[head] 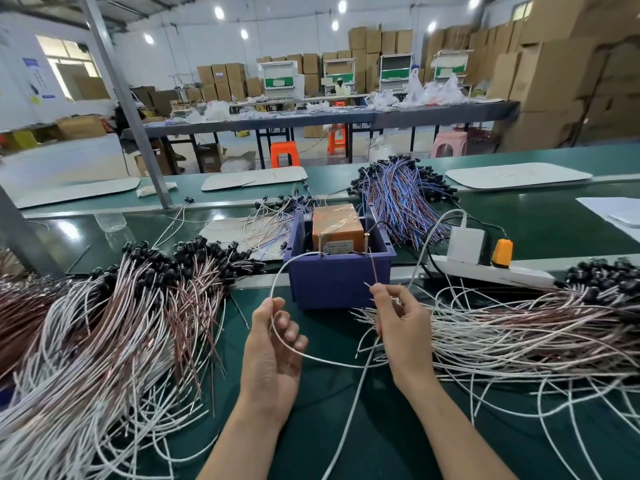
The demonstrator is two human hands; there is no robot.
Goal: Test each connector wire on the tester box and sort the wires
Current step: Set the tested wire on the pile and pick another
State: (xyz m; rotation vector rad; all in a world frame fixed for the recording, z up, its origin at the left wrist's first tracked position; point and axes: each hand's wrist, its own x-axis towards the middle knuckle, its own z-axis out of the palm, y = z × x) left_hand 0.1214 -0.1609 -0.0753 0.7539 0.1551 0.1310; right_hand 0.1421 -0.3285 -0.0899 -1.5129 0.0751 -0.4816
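Right now your left grip (pixel 275 341) pinches a white wire (pixel 311 356) between the thumb and curled fingers, and the wire arcs up from it to the foot of the left screw post (pixel 320 239) on the orange tester box (pixel 337 223). Your right grip (pixel 398 327) pinches a thin copper-coloured lead (pixel 373 268) at the fingertips; it rises to the right screw post (pixel 366 237). The tester box sits inside a blue bin (pixel 332 278) on the green tabletop (pixel 346 427), just beyond both hands. A left pile (pixel 104 323) of white and brown wires with black connectors lies on one side and a right pile (pixel 519 327) on the other. A blue-and-red bundle (pixel 401 192) lies behind the bin, and a white power strip (pixel 485 271) is near its right side.
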